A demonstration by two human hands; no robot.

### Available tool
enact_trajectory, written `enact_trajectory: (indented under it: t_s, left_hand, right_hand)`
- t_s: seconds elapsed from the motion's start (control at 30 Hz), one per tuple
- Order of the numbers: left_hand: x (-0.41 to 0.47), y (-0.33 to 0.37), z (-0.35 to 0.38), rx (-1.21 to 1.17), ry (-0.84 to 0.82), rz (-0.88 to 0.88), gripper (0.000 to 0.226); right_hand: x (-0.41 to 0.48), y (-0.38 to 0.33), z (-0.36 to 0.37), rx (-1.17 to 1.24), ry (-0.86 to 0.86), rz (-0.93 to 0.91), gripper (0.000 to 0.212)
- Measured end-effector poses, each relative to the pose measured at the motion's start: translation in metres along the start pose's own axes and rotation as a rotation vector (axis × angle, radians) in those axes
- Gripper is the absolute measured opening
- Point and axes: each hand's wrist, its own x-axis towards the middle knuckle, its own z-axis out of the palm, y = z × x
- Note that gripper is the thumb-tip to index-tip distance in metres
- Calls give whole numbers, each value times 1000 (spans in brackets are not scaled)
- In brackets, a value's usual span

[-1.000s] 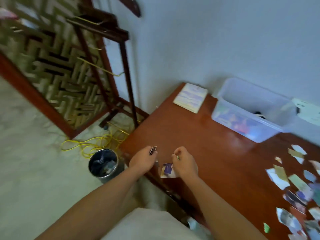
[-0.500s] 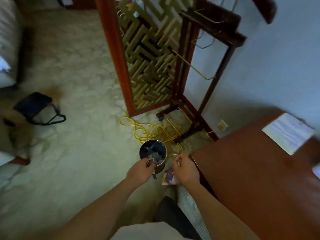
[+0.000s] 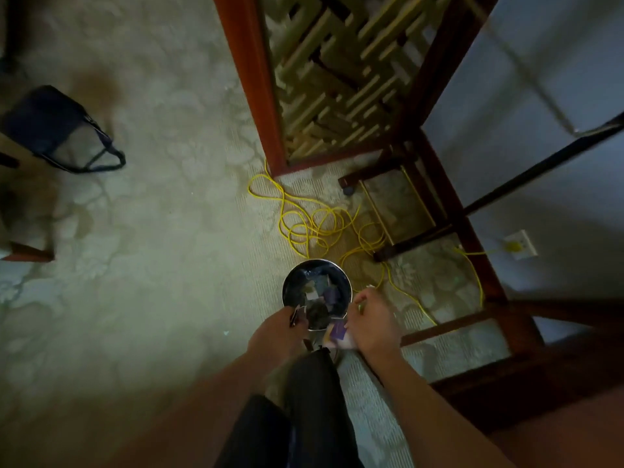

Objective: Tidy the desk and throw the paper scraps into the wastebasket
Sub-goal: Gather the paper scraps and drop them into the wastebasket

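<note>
just over the near rim of the round, dark-lined metal wastebasket (image 3: 349, 288) on the carpet, a person's left hand (image 3: 277, 336) pinches thin dark paper scraps (image 3: 294, 319) and the right hand (image 3: 371, 322) curls round a purple-and-white paper scrap (image 3: 336, 332), apparently poised so both loads drop inside.

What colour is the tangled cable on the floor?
Yellow; the cable shows best in the head view.

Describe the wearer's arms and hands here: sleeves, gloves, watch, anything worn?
Both are bare. The left forearm and right forearm show no sleeve up to the frame's edge. There are no gloves on the left hand or right hand, and no watch or band shows at either wrist. Rings cannot be told: the picture is dim and blurred.
</note>
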Motion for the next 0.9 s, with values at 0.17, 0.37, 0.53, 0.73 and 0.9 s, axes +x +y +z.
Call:
enact_trajectory:
  t_s: [0.17, 0.37, 0.53, 0.73, 0.9]
  left_hand:
    - [111, -31, 36, -14, -31, -69, 43]
    - [222, -66, 88, -8, -117, -98, 26]
    - [283, -88, 122, -45, -150, -110, 26]
    - [309, -93, 136, -71, -207, -150, 36]
    - [316, -87, 135, -125, -252, -189, 76]
  right_hand:
    - [88, 27, 70, -72, -16, 35, 8]
    - [168, 64, 161, -104, -41, 88, 9]
    - [211, 86, 212, -104, -32, 96, 9]
    - [231, 96, 238, 56, -136, 159, 24]
    - [237, 92, 236, 333, -339, 321, 42]
